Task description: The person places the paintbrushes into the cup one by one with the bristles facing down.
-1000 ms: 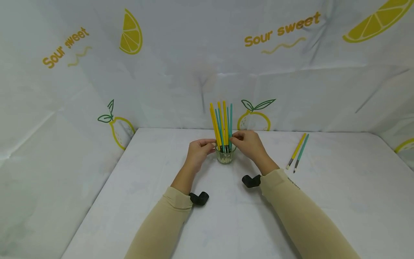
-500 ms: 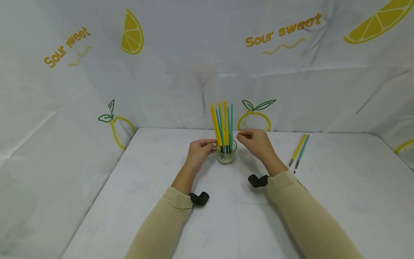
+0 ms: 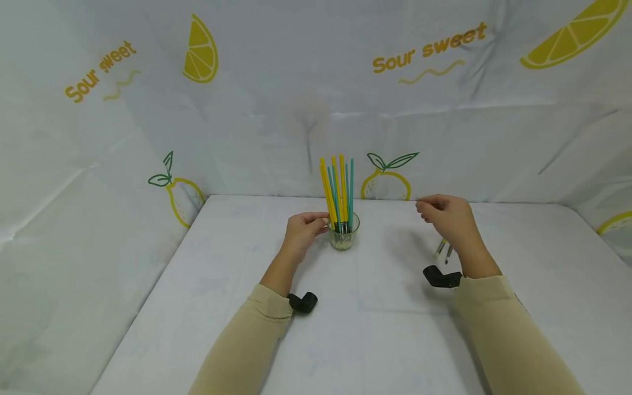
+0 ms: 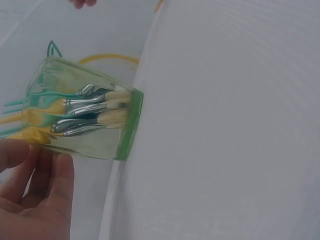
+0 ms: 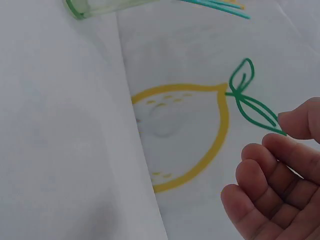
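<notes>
A clear greenish glass (image 3: 343, 239) stands upright on the table, holding several yellow and teal paintbrushes (image 3: 340, 189) with bristles down. In the left wrist view the bristles (image 4: 114, 107) show through the glass wall. My left hand (image 3: 301, 233) grips the glass at its rim, thumb and fingers curled at its left side. Over the table's right part hovers my right hand (image 3: 451, 222), fingers loosely curled and nothing in them, as the right wrist view shows. Below it lie two more paintbrushes (image 3: 441, 248), whose handles are hidden behind the hand.
A white cloth covers the table (image 3: 355, 340). Behind it hangs a white backdrop (image 3: 276, 109) printed with lemons and lettering. Black curved pieces (image 3: 303, 303) stick out from both sleeve cuffs.
My right hand has left the brushes in the glass and moved right, over the two lying paintbrushes. My left hand and the glass have stayed in place.
</notes>
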Available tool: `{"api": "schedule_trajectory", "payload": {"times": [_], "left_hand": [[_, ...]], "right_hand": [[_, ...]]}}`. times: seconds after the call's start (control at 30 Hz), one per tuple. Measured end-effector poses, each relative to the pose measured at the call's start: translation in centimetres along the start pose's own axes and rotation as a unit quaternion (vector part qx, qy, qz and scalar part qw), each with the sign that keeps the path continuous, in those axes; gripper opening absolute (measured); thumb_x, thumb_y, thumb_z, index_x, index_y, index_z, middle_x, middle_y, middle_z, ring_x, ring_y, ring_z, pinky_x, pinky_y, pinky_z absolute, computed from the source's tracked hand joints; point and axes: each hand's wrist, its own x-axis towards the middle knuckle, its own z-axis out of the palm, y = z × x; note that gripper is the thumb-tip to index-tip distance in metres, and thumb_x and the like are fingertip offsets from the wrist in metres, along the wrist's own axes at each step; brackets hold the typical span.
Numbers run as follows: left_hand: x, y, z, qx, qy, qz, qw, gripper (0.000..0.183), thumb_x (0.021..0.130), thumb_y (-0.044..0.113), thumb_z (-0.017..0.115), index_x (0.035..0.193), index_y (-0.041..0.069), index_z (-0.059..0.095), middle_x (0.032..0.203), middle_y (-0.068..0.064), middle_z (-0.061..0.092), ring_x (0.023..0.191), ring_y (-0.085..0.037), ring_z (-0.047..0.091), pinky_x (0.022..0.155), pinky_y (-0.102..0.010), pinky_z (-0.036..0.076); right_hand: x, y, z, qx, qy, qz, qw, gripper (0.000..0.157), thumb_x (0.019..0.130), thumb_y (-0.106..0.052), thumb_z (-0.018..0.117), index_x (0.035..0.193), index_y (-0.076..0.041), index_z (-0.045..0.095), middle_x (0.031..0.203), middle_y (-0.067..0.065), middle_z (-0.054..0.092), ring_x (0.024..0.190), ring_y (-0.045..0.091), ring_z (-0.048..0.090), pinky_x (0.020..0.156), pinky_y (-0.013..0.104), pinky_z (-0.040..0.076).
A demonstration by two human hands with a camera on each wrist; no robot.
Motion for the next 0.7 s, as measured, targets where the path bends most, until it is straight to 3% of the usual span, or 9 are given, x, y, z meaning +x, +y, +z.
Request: {"api": "schedule_trajectory", "payload": {"times": [0.13,0.27,0.7], "left_hand": [[0.0,0.0,0.0,-0.001,0.001,0.0,1.0,0.02,0.091,0.005,0.063,0.106,-0.004,0.072,0.113,-0.014,0.068,0.093,-0.017,0.07,0.087,-0.031,0.06],[0.0,0.0,0.1,0.002,0.001,-0.003,1.0,0.02,0.091,0.004,0.063,0.106,-0.004,0.072,0.114,-0.014,0.068,0.092,-0.016,0.07,0.087,-0.032,0.06],[0.0,-0.1,0.1,0.002,0.001,0.0,1.0,0.02,0.091,0.005,0.063,0.107,-0.004,0.072,0.114,-0.015,0.068,0.094,-0.018,0.07,0.087,-0.03,0.06]], "right_hand": [[-0.5,1.5,-2.0,0.025,0.022,0.028,0.999,0.053,0.096,-0.049,0.055,0.122,-0.004,0.066,0.092,-0.004,0.071,0.079,0.003,0.066,0.081,0.026,0.057],[-0.9,2.8,-3.2,0.051,0.036,0.052,0.997,0.051,0.096,-0.044,0.057,0.121,0.0,0.064,0.079,-0.018,0.065,0.073,0.002,0.066,0.069,0.012,0.055],[-0.5,5.9,-3.9,0.056,0.044,0.102,0.992,0.056,0.096,-0.045,0.056,0.122,0.004,0.062,0.08,-0.014,0.065,0.075,0.006,0.066,0.068,0.015,0.056]]}}
